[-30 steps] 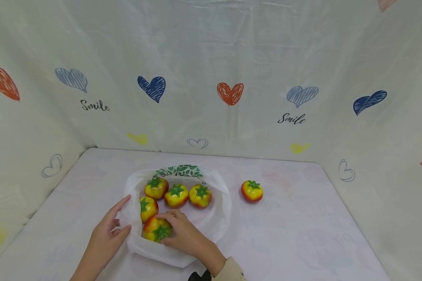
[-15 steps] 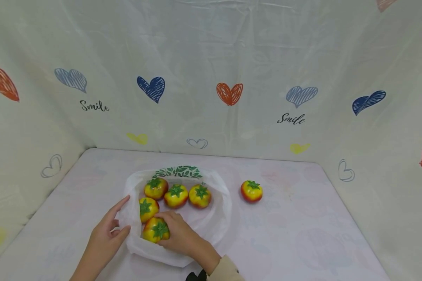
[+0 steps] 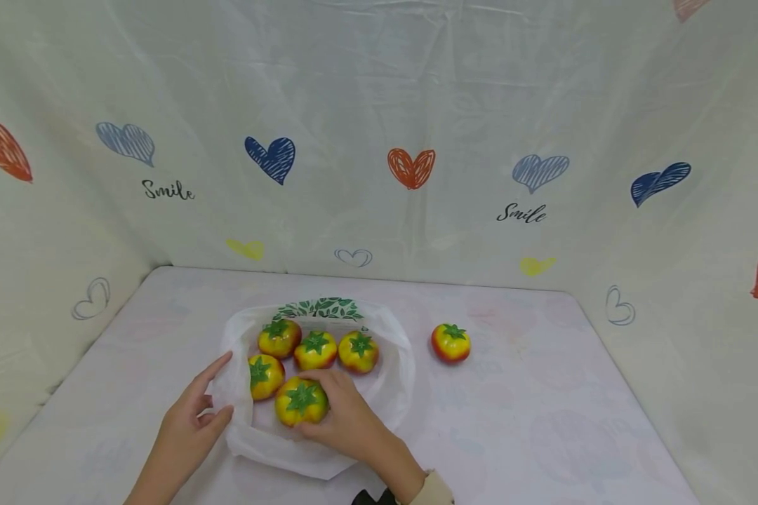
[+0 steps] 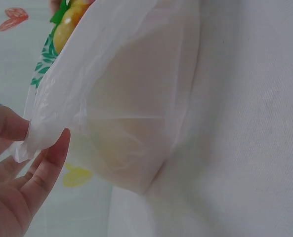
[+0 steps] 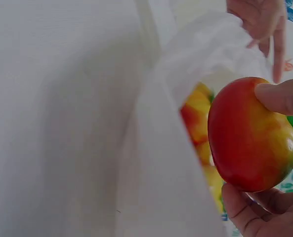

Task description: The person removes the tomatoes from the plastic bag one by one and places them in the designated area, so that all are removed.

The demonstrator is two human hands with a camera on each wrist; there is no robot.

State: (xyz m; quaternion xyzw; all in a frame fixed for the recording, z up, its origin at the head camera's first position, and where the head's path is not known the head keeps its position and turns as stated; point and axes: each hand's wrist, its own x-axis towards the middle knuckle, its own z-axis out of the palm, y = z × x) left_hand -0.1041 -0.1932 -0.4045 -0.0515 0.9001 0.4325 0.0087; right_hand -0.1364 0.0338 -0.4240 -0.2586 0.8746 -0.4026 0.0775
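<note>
Right fingers [image 5: 242, 212] grip fruit [image 3: 300, 401] at near, far sides, likely best hold; probably light, stiff. Left fingers [image 4: 52, 160] pinch bag [image 3: 290, 452].

Pale sheeting [image 3: 354, 84] wraps from nine through twelve to three o'clock, printed with hearts [image 3: 412, 168] and "Smile" lettering [image 3: 521, 213]. The whitish tabletop [image 3: 512, 421] spreads toward six o'clock.

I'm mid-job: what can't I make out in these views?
Head: the left side of the leftmost bagged fruit, hidden by the white bag.
Head: the rest of a black object, cut off by the bottom edge.
Left wrist: what lies low in the bag, veiled by its wall.
Right wrist: the right hand, partly cut off by the right edge.
</note>
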